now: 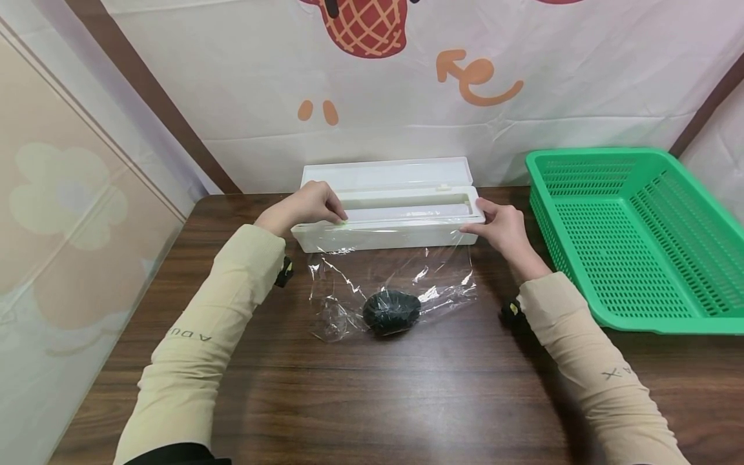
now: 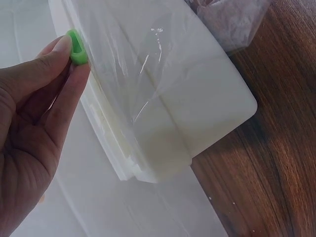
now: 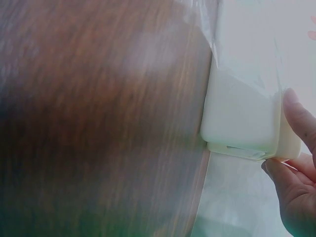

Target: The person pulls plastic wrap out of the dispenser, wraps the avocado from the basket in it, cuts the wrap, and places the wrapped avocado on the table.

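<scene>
A white plastic wrap dispenser box (image 1: 383,239) stands at the table's back, its lid (image 1: 386,171) raised behind it. Clear plastic wrap (image 1: 442,278) runs from the box's front edge down onto the table. Under or within this film lies a dark, oval avocado (image 1: 391,311). My left hand (image 1: 308,205) pinches a small green slide cutter (image 2: 79,58) at the left part of the box's front rim, as the left wrist view shows. At the opposite end, my right hand (image 1: 506,227) grips the box's corner, thumb along the front side and fingers over the end.
A green perforated basket (image 1: 599,154) stands at the right of the dark wooden table (image 1: 360,407). Right behind the box hangs a white printed cloth (image 1: 250,77), and another sheet (image 1: 75,258) hangs along the left side.
</scene>
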{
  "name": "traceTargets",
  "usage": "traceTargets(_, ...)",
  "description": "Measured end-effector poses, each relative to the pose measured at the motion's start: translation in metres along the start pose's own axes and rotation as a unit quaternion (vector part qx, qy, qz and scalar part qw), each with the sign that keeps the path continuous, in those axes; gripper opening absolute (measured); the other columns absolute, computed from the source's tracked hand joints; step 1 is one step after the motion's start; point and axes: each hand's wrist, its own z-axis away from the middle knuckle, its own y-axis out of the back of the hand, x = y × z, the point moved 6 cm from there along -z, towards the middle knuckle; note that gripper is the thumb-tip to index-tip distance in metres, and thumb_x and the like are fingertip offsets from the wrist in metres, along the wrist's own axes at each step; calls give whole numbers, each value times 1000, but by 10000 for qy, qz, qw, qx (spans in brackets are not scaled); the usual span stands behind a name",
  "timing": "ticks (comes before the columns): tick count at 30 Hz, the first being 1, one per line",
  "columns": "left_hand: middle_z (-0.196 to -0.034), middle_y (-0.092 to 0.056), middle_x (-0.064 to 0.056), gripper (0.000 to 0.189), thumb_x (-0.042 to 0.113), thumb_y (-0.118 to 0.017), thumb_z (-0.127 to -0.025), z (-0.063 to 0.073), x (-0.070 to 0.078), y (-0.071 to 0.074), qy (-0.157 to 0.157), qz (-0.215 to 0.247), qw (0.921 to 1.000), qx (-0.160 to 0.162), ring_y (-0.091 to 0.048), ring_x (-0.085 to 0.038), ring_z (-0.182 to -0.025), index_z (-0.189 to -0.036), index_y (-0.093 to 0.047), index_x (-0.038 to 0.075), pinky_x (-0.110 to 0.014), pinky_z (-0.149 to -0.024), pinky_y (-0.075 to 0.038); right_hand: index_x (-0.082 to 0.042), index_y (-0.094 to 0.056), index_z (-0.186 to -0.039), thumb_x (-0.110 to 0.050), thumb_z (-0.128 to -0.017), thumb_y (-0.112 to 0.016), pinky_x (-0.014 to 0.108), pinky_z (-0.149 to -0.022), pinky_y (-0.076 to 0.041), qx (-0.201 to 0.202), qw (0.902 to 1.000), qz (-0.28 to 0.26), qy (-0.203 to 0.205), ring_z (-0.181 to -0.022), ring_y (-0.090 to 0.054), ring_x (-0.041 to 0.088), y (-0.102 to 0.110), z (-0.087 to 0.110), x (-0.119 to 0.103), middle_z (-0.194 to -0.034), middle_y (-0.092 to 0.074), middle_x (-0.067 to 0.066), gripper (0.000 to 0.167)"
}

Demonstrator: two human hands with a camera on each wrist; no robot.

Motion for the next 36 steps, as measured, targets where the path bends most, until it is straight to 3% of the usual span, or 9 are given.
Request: traceTargets(36, -77, -70, -9, 7, 5, -72, -75, 8, -5, 5, -4, -159, 9999, 36, -63, -21, -75, -82, -73, 2, -37, -75, -49, -3, -58, -121, -23, -65, -82, 40, -81, -48, -7, 10000, -34, 0, -104, -58, 28, 0, 1, 0, -122, -55, 14, 64)
